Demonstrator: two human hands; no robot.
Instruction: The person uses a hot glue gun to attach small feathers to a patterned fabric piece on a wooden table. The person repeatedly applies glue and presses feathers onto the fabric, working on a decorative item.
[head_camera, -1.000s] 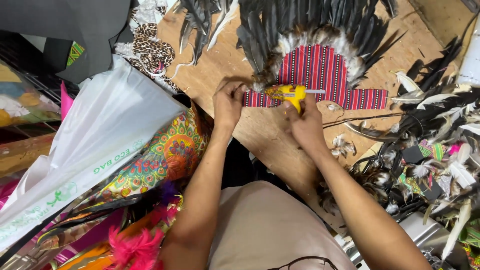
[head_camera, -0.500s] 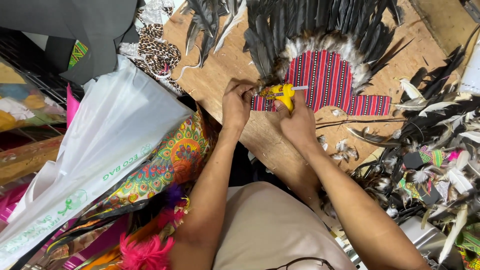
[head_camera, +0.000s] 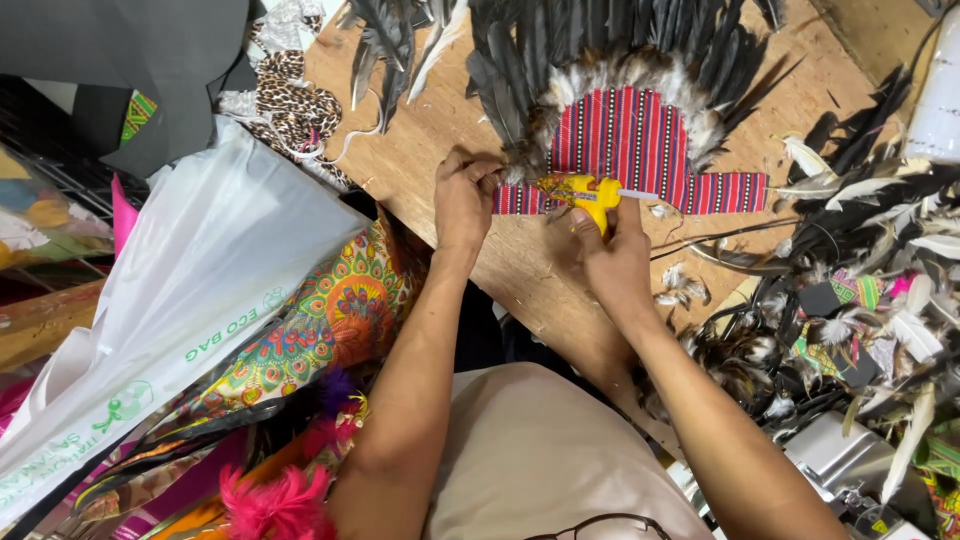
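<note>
Left hand: your left hand (head_camera: 465, 200) is pinching, fingers narrow, at the left edge of the headdress (head_camera: 630, 150), where dark feathers (head_camera: 560, 50) are meeting the red striped cloth.
Right hand: your right hand (head_camera: 612, 262) is gripping the yellow glue gun (head_camera: 585, 192), its tip seemingly touching the cloth's lower edge.
Headdress: it is lying flat on the wooden board (head_camera: 440, 120).
Open room: bare board is showing between your wrists; the white plastic bag (head_camera: 190, 310) is crowding the left edge, and loose feathers (head_camera: 880, 210) are crowding the right.

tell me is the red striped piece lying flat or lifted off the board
Flat: the red striped piece lies spread on the wooden board, the left hand pressing its end.
</note>
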